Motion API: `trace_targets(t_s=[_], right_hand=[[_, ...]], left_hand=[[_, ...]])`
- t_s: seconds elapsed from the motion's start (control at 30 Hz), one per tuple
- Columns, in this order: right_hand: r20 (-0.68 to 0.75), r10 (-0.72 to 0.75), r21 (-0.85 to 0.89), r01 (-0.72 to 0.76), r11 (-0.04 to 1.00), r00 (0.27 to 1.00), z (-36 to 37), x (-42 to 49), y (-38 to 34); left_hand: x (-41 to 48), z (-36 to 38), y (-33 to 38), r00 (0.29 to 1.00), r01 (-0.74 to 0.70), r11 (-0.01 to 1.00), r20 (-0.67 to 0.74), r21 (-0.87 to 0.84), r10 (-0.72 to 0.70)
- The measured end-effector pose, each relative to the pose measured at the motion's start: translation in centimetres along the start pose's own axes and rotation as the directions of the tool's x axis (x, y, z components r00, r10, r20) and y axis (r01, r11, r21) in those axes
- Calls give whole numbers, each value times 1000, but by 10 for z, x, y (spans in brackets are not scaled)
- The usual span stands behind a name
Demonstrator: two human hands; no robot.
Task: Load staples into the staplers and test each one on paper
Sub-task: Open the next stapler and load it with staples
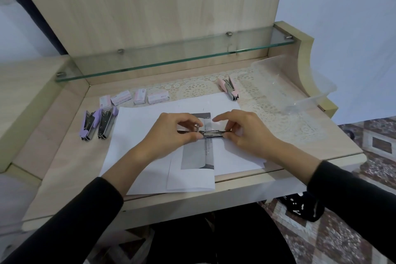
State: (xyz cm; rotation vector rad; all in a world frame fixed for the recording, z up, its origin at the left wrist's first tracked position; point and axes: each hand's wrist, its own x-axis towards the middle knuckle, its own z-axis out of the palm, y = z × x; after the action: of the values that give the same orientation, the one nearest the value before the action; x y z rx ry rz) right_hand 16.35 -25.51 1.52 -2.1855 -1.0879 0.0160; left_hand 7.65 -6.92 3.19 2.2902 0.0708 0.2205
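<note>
Far left on the pale wooden desk (64, 156): two lilac plastic-and-metal staplers (89, 125), side by side, near the paper's edge. Behind them, four small pink-and-white staple boxes (140, 96) in a row.

Centre: left hand (171, 133), fingers curled, thumb and fingertips pinching the left end of a slim silver metal stapler (213, 133), held level over the white paper sheets (139, 135).

Right hand (246, 133) pinches the stapler's right end, forefinger stretched out above it.

Right rear: pink plastic stapler (229, 89) on a cream lace mat (267, 105); clear plastic tub (295, 83) beyond.
</note>
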Motion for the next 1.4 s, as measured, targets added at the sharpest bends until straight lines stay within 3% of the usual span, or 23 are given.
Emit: trace_targets(t_s=[0.23,0.37,0.43,0.6,0.73,1.0,1.4], right_hand=[[-37,-42,-47,40,998,998,2,1,1],[-150,-110,-77,99,992,983,6,1,5],[-180,-112,-76,100,992,977,7,2,7],[-187,-108,-59,98,993,976,8,4,9],[-152,-163,-145,141,979,975,6,4,9],[-163,-175,-114,158,981,971,9,9,10],[-180,-236,-198,200,960,955,19,18,4]], left_hand=[[-1,4,-10,979,-198,945,2,259,205],[-3,8,-16,870,-424,779,-29,462,491],[-3,8,-18,839,-458,728,-22,510,543],[-3,8,-24,849,-453,742,-16,494,528],[-3,9,-26,851,-439,757,-46,484,523],[1,4,-19,962,-216,957,-127,193,243],[10,-3,-16,994,-77,993,-72,85,84]])
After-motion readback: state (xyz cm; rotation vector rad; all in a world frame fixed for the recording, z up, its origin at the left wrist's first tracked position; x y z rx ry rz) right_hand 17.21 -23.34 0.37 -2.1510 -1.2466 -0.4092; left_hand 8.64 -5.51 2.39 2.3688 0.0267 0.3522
